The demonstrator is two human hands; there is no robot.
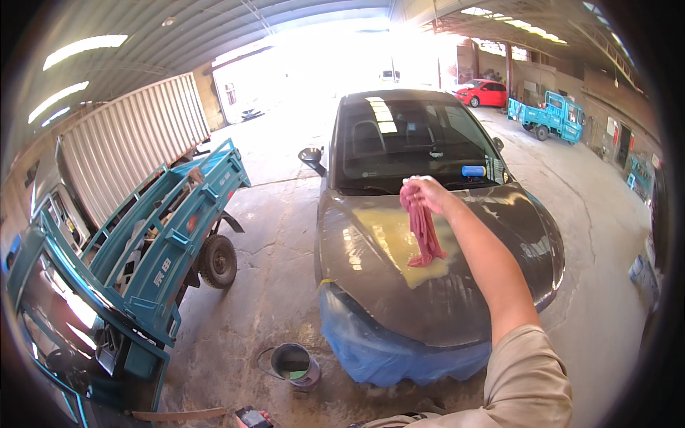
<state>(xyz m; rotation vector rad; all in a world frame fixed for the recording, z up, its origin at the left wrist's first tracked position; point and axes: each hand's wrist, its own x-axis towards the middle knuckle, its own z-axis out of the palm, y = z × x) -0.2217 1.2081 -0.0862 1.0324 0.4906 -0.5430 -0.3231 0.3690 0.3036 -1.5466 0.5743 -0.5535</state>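
Note:
My right hand (427, 194) is closed round a dusky red cloth (422, 232), which hangs down over the car hood (357, 299). Behind and beside the cloth, a yellow filler-like patch (385, 228) covers part of the grey-brown hood. At the lower edge, only part of my left hand (265, 416) shows, its fingers round a small dark rectangular object (251, 418) whose kind I cannot make out. Blue plastic film (378, 349) drapes the front of the car. A blue cylindrical item (473, 171) lies at the base of the windshield (399, 143).
A bucket (296, 365) with something green inside stands on the floor left of the car's front. Further left is a teal three-wheeled cargo truck (160, 264) beside a ribbed white truck box (135, 135). Another teal cargo vehicle (560, 118) and a red car (484, 93) stand far right.

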